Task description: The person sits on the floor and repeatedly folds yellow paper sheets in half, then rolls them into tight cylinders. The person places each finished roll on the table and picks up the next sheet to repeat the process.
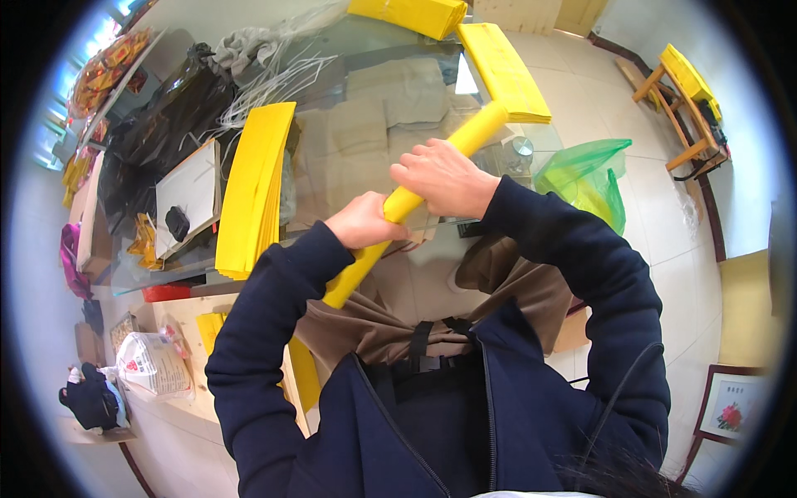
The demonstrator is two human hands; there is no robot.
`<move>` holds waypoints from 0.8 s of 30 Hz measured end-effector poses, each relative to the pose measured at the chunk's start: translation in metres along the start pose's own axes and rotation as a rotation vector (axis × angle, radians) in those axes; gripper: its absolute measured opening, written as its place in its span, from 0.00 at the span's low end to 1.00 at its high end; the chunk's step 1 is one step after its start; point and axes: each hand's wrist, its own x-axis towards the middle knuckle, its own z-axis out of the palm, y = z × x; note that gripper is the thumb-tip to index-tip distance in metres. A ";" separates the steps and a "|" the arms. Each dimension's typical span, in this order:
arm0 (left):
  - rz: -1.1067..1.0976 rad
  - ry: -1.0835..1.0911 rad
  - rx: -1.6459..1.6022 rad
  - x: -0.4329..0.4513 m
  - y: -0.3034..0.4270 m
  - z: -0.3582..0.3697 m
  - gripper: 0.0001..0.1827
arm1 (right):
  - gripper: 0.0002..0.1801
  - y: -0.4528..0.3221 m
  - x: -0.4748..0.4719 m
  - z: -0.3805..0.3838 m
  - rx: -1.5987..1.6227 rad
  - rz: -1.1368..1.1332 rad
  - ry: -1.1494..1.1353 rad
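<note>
A long yellow roll of thin sheet material (pixel 478 129) runs diagonally in front of me, from above my lap to over the glass-topped table (pixel 324 187). My left hand (pixel 367 221) grips its lower middle part. Farther up, my right hand (pixel 439 177) lies over the roll with its fingers curled round it. The roll's upper end reaches a flat folded yellow stack (pixel 507 71) at the table's right side. Another folded yellow stack (pixel 255 190) lies to the left of my hands, and one more yellow bundle (pixel 408 15) is at the far edge.
White cords (pixel 274 87), a black plastic bag (pixel 168 112) and a white board (pixel 187 187) bearing a small black object (pixel 177 223) are at the table's left. At right are a clear glass jar (pixel 518 152), a green plastic bag (pixel 588 180) and a wooden stool (pixel 685 118) holding yellow material.
</note>
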 end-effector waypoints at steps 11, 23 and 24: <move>0.094 0.362 0.406 -0.006 -0.007 0.006 0.16 | 0.10 0.000 0.002 -0.001 0.163 0.243 -0.472; 0.157 0.083 0.558 -0.018 -0.008 -0.026 0.15 | 0.16 -0.013 -0.010 0.005 0.355 0.267 -0.248; 0.113 0.102 0.690 -0.023 -0.007 -0.037 0.15 | 0.15 -0.016 -0.013 0.005 0.473 0.318 -0.290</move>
